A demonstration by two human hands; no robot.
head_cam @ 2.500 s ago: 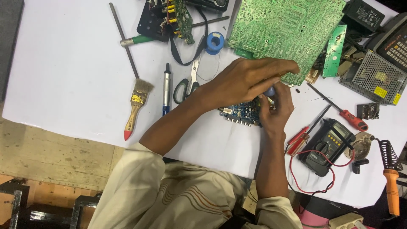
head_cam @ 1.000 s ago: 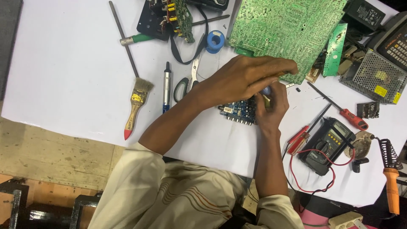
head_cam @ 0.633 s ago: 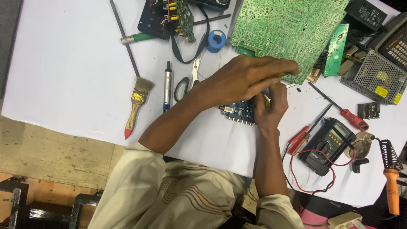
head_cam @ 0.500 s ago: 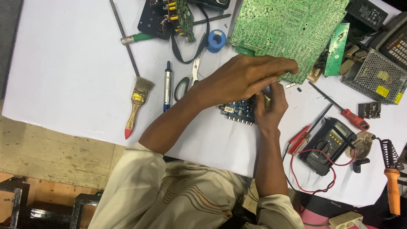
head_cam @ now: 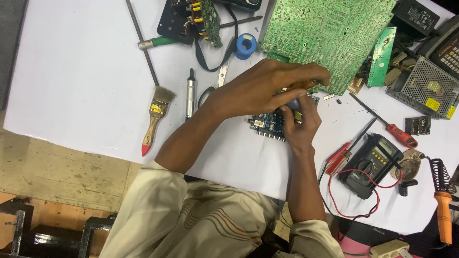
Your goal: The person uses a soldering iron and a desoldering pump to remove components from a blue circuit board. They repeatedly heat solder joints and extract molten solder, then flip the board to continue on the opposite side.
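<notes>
almost nothing has shifted since the earlier frames: both hands stay bunched over the small blue circuit board [head_cam: 268,125] at mid frame, w/ only tiny changes in finger pose. left hand [head_cam: 260,88] reaches across from the lower left, fingers curled down over the board's upper end and closed round an orange-handled tool [head_cam: 306,86] that pokes out by the fingertips. right hand [head_cam: 300,122] comes up from below, fingers pinched shut on a small dark part at the board's right edge; what exactly it pinches is hidden by the left hand. board lies flat on the white table sheet [head_cam: 81,86], its row of round sockets facing the lower edge of the frame.

outward: just above the hands, a big green circuit board [head_cam: 330,33] fills the top centre, w/ a narrow green strip board [head_cam: 381,56] beside it on the right. blue solder spool [head_cam: 246,45] sits left of the big board, scissors [head_cam: 215,86] just under it, partly behind the left wrist. left of that, a silver pen-like tool [head_cam: 190,93], then a paintbrush [head_cam: 154,119] w/ red-tipped wooden handle. upper left of centre: a black module w/ yellow parts [head_cam: 191,19] and a green-handled screwdriver [head_cam: 160,42].

right side: red-handled screwdriver [head_cam: 392,126], black multimeter [head_cam: 370,162] w/ red leads [head_cam: 356,198] looping round it, metal mesh box [head_cam: 423,86] at the far right, orange-handled soldering iron [head_cam: 442,210] at lower right.
</notes>
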